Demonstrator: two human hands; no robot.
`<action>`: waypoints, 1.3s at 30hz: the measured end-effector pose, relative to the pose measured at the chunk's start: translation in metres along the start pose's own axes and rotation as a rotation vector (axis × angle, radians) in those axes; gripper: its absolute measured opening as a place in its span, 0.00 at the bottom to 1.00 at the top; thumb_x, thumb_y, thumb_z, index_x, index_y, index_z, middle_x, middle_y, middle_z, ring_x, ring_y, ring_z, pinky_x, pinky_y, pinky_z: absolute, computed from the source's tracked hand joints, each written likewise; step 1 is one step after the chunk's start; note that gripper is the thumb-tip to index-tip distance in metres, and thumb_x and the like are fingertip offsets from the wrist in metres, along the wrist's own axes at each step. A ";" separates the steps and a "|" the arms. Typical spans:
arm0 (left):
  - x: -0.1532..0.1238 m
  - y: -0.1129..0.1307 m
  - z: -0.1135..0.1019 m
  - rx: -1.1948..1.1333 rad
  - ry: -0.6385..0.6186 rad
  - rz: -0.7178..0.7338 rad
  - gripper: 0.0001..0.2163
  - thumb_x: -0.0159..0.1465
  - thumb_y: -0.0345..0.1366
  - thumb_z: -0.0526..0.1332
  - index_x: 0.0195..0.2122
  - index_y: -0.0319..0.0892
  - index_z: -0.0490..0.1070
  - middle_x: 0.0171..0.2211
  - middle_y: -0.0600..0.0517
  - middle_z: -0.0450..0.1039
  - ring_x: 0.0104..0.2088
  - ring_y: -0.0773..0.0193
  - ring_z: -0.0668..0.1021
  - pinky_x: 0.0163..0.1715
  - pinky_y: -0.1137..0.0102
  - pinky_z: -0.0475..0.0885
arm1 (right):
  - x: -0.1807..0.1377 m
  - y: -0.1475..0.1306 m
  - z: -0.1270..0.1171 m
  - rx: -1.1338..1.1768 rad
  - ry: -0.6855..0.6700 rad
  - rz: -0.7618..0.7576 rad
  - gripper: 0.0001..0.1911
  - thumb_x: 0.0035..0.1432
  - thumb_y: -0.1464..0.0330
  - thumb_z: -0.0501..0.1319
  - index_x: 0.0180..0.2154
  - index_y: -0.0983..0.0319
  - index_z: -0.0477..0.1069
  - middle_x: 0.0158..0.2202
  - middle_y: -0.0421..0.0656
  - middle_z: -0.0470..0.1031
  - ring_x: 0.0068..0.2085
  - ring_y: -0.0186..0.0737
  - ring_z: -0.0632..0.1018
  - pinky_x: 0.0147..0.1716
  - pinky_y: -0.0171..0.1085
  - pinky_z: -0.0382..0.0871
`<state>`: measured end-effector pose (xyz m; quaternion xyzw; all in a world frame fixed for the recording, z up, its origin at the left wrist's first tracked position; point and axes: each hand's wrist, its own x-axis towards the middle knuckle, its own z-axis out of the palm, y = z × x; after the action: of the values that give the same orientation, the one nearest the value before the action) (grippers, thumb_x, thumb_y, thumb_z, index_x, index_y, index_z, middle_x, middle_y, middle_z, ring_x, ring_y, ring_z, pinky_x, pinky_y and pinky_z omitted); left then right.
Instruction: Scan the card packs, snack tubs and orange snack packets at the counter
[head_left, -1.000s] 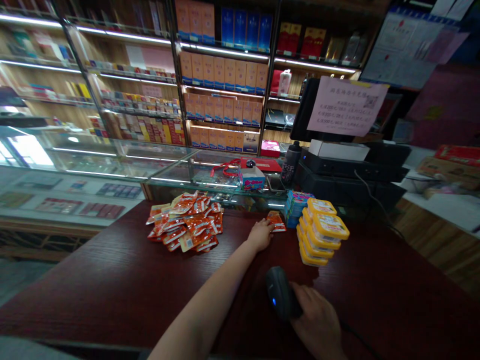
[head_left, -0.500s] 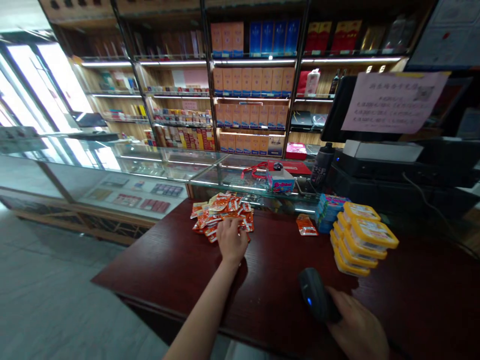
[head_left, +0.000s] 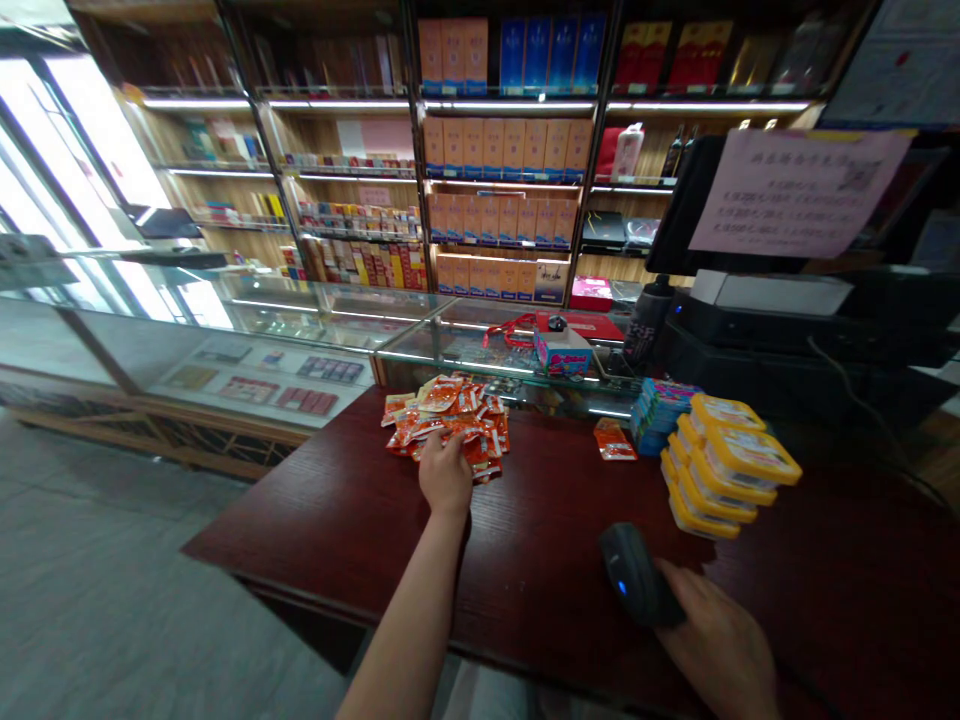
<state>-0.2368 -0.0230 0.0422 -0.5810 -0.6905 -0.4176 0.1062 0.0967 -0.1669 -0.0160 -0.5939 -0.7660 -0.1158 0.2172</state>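
My left hand (head_left: pixel 445 472) reaches across the dark red counter (head_left: pixel 315 510) and rests on the near edge of a pile of orange snack packets (head_left: pixel 448 415), its fingers curled onto one of them. A single orange packet (head_left: pixel 613 439) lies apart, to the right of the pile. My right hand (head_left: pixel 716 645) grips a black barcode scanner (head_left: pixel 634 575) with a blue light, low over the counter's near side.
A stack of yellow-lidded trays (head_left: pixel 729 468) stands at the right, with blue packs (head_left: pixel 657 412) behind it. Behind the counter are a glass display case (head_left: pixel 300 330), a register monitor with a pink notice (head_left: pixel 795 190), and shelves of boxed goods (head_left: pixel 499 150).
My left hand has left the single packet on the counter and moved left to the pile, where it now curls onto a packet. The scanner hand has barely moved.
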 end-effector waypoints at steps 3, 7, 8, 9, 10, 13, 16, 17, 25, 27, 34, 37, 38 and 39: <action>-0.001 -0.001 0.001 -0.188 0.041 0.009 0.14 0.62 0.27 0.53 0.42 0.45 0.75 0.49 0.46 0.72 0.46 0.57 0.76 0.45 0.64 0.72 | -0.001 -0.001 0.001 0.000 0.000 0.030 0.19 0.51 0.71 0.59 0.46 0.58 0.69 0.38 0.43 0.79 0.37 0.45 0.79 0.34 0.38 0.70; -0.010 0.006 0.004 -0.452 -0.005 0.210 0.13 0.64 0.30 0.53 0.45 0.46 0.74 0.51 0.47 0.74 0.52 0.59 0.75 0.54 0.62 0.68 | 0.000 -0.008 0.000 0.023 0.013 0.076 0.19 0.50 0.72 0.56 0.47 0.58 0.68 0.37 0.45 0.79 0.38 0.46 0.78 0.37 0.40 0.69; -0.013 0.009 0.005 -0.486 -0.034 0.258 0.13 0.65 0.31 0.53 0.46 0.46 0.74 0.51 0.47 0.73 0.52 0.59 0.75 0.54 0.62 0.68 | 0.001 -0.010 -0.001 0.032 0.016 0.083 0.19 0.50 0.72 0.56 0.46 0.58 0.68 0.37 0.45 0.79 0.38 0.46 0.78 0.37 0.40 0.69; -0.016 0.013 0.007 -0.512 -0.063 0.302 0.13 0.65 0.32 0.54 0.46 0.47 0.74 0.52 0.46 0.73 0.52 0.59 0.75 0.54 0.62 0.69 | 0.002 -0.012 -0.003 0.041 0.016 0.092 0.19 0.51 0.72 0.55 0.46 0.58 0.68 0.37 0.45 0.79 0.38 0.46 0.78 0.37 0.40 0.69; -0.019 0.016 0.010 -0.534 -0.090 0.345 0.12 0.65 0.34 0.54 0.47 0.47 0.74 0.53 0.46 0.72 0.52 0.59 0.75 0.54 0.63 0.69 | 0.004 -0.013 -0.005 0.053 0.014 0.101 0.18 0.50 0.72 0.55 0.45 0.59 0.69 0.37 0.45 0.79 0.37 0.46 0.78 0.37 0.40 0.69; -0.026 0.024 0.017 -0.575 -0.147 0.453 0.11 0.65 0.37 0.57 0.46 0.46 0.74 0.52 0.44 0.72 0.51 0.59 0.75 0.53 0.62 0.70 | 0.013 -0.019 -0.017 0.104 -0.007 0.148 0.17 0.50 0.71 0.54 0.44 0.59 0.70 0.38 0.45 0.79 0.37 0.46 0.79 0.36 0.39 0.69; -0.030 0.028 0.023 -0.549 -0.181 0.514 0.10 0.65 0.39 0.58 0.43 0.44 0.75 0.49 0.44 0.73 0.49 0.59 0.76 0.50 0.62 0.72 | 0.027 -0.029 -0.034 0.201 -0.023 0.271 0.17 0.50 0.69 0.55 0.43 0.58 0.72 0.40 0.45 0.80 0.38 0.48 0.80 0.36 0.41 0.70; -0.031 0.028 0.024 -0.529 -0.189 0.528 0.10 0.65 0.39 0.58 0.42 0.43 0.75 0.48 0.44 0.73 0.48 0.59 0.76 0.50 0.63 0.73 | 0.033 -0.032 -0.039 0.251 -0.031 0.337 0.16 0.51 0.66 0.56 0.43 0.57 0.72 0.38 0.45 0.80 0.37 0.49 0.80 0.34 0.41 0.70; -0.034 0.033 0.024 -0.397 -0.227 0.680 0.09 0.66 0.38 0.56 0.41 0.42 0.74 0.45 0.44 0.71 0.47 0.60 0.74 0.48 0.64 0.73 | 0.071 -0.053 -0.056 1.007 -0.022 0.546 0.17 0.46 0.55 0.65 0.32 0.61 0.71 0.20 0.39 0.75 0.21 0.39 0.74 0.21 0.36 0.68; -0.033 0.033 0.024 -0.382 -0.213 0.708 0.09 0.66 0.37 0.55 0.42 0.42 0.73 0.45 0.44 0.71 0.46 0.60 0.74 0.47 0.64 0.73 | 0.074 -0.057 -0.057 1.133 -0.072 0.615 0.17 0.45 0.54 0.67 0.28 0.61 0.68 0.14 0.35 0.68 0.16 0.33 0.67 0.15 0.33 0.61; -0.033 0.033 0.026 -0.386 -0.106 0.810 0.07 0.66 0.34 0.55 0.40 0.43 0.72 0.44 0.46 0.71 0.45 0.62 0.74 0.44 0.65 0.74 | 0.079 -0.066 -0.061 1.299 -0.063 0.689 0.21 0.42 0.53 0.69 0.28 0.62 0.67 0.15 0.35 0.66 0.16 0.30 0.66 0.14 0.30 0.59; -0.033 0.034 0.026 -0.376 -0.100 0.807 0.07 0.66 0.34 0.55 0.41 0.42 0.72 0.44 0.45 0.71 0.45 0.61 0.74 0.43 0.65 0.74 | 0.081 -0.067 -0.060 1.293 -0.064 0.709 0.21 0.42 0.53 0.69 0.26 0.62 0.66 0.15 0.35 0.66 0.16 0.30 0.66 0.14 0.30 0.59; -0.033 0.034 0.026 -0.371 -0.099 0.806 0.08 0.66 0.34 0.55 0.42 0.42 0.71 0.44 0.44 0.71 0.45 0.61 0.74 0.43 0.65 0.75 | 0.081 -0.066 -0.059 1.283 -0.066 0.710 0.20 0.43 0.53 0.68 0.26 0.62 0.66 0.15 0.35 0.67 0.16 0.31 0.66 0.14 0.30 0.60; -0.033 0.034 0.026 -0.367 -0.099 0.804 0.08 0.66 0.33 0.55 0.42 0.42 0.71 0.45 0.44 0.71 0.45 0.60 0.74 0.43 0.65 0.75 | 0.081 -0.065 -0.059 1.262 -0.071 0.704 0.20 0.44 0.53 0.68 0.27 0.62 0.67 0.15 0.35 0.67 0.16 0.31 0.66 0.15 0.31 0.59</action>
<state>-0.1882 -0.0292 0.0205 -0.8319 -0.3284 -0.4304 0.1222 0.0291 -0.1404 0.0790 -0.5702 -0.4565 0.4450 0.5181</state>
